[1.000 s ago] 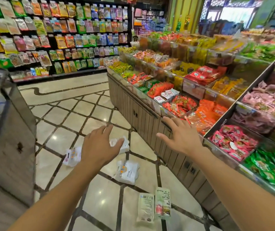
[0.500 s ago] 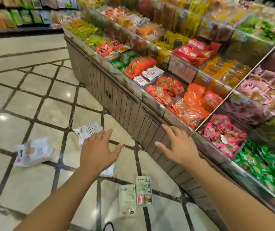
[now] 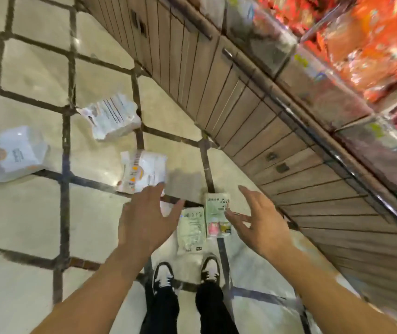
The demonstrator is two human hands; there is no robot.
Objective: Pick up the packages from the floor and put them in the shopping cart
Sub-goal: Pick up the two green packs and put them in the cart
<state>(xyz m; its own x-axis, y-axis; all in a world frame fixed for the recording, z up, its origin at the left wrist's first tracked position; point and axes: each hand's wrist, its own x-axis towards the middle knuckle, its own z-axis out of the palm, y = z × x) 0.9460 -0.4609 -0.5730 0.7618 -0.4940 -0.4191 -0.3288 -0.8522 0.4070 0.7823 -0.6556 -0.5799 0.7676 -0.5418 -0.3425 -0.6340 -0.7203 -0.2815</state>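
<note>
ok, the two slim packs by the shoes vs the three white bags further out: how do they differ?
The slim packs are narrow, flat and greenish, lying side by side between both open hands. The white bags are wider, puffier and scattered apart, with orange print on two. All five lie on the tiled floor.

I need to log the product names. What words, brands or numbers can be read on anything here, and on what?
None can be read; the frame is motion-blurred.
Two slim packs by the shoes: lines of print and a small dark logo, too blurred.
Three white bags: orange marks, black print and a barcode-like panel, illegible.
Shelf tags: yellow-green smears only.
Both hands, left and right, are open and empty.
</note>
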